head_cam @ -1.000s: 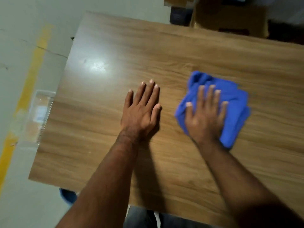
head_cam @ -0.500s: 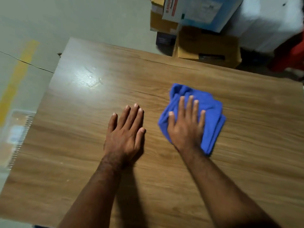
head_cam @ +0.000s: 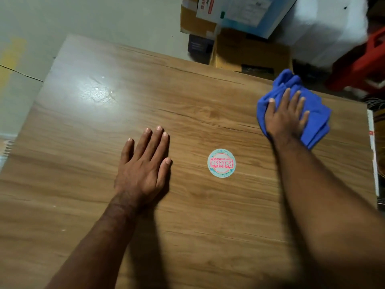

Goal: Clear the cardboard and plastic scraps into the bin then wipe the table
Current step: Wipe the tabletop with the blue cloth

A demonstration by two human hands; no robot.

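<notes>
A wooden table (head_cam: 187, 215) fills the view. My right hand (head_cam: 286, 115) presses flat, fingers straight, on a crumpled blue cloth (head_cam: 314, 119) at the table's far right corner. My left hand (head_cam: 143, 165) rests flat on the tabletop near the middle, fingers straight and holding nothing. A round white sticker with pink lettering (head_cam: 221, 163) lies on the wood between my two arms. No cardboard or plastic scraps show on the table.
Cardboard boxes (head_cam: 245, 51) and a white-and-blue box (head_cam: 245, 11) are stacked on the floor beyond the far edge. A red object (head_cam: 362, 65) sits at the far right. Grey floor with a yellow stripe (head_cam: 10, 57) lies to the left.
My right hand has slid the blue cloth from the middle of the table to the far right corner, uncovering the round sticker. My left hand has stayed flat on the table.
</notes>
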